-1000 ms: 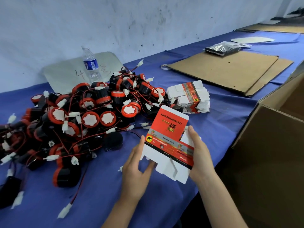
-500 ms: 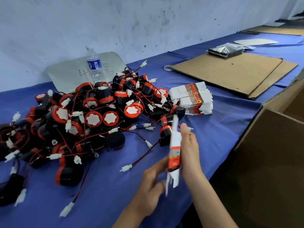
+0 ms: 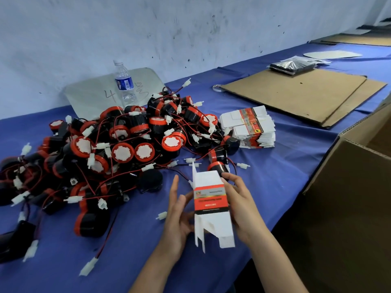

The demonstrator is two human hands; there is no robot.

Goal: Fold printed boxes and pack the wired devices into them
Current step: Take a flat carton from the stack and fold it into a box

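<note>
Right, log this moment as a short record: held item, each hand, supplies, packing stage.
held item: printed box, opened into a sleeve, flaps at both ends unfolded
left hand: straight fingers against the box's left side
right hand: fingers curled round the box's right side
devices: pile of wired devices on the blue cloth, beyond the hands
flat stock: stack of flat boxes just right of the pile
carton: open cardboard carton at the table's right edge
packing stage: box being formed; no device in either hand
</note>
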